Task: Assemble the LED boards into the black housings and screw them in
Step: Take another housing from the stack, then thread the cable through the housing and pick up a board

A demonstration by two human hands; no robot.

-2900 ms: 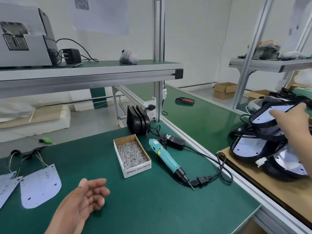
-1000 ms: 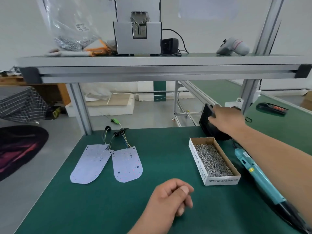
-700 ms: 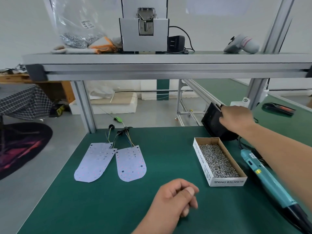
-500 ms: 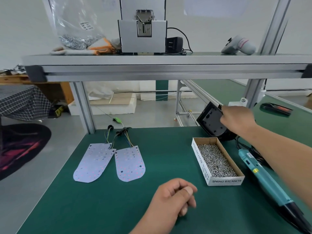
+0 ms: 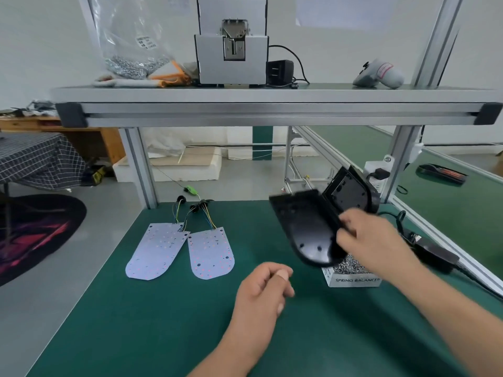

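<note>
My right hand (image 5: pixel 370 240) grips a black housing (image 5: pixel 304 227) by its right edge and holds it in the air above the screw box (image 5: pixel 351 273), open side facing me. More black housings (image 5: pixel 351 190) stand upright behind it by the frame post. Two white LED boards, the left one (image 5: pixel 156 251) and the right one (image 5: pixel 211 253), lie flat on the green mat with coloured wires running back from them. My left hand (image 5: pixel 261 292) rests on the mat in front of me, fingers curled, holding nothing.
A black power adapter (image 5: pixel 435 254) and its cable lie at the right edge of the mat (image 5: pixel 136 322). The shelf (image 5: pixel 272 104) overhead carries a grey screw feeder (image 5: pixel 231 50), a bag of screws (image 5: pixel 130 66) and a white controller (image 5: pixel 381 74). A second green bench runs off to the right.
My right hand has pulled one black housing off the upright stack and carried it forward and left, over the screw box. My left hand has stayed curled on the mat.
</note>
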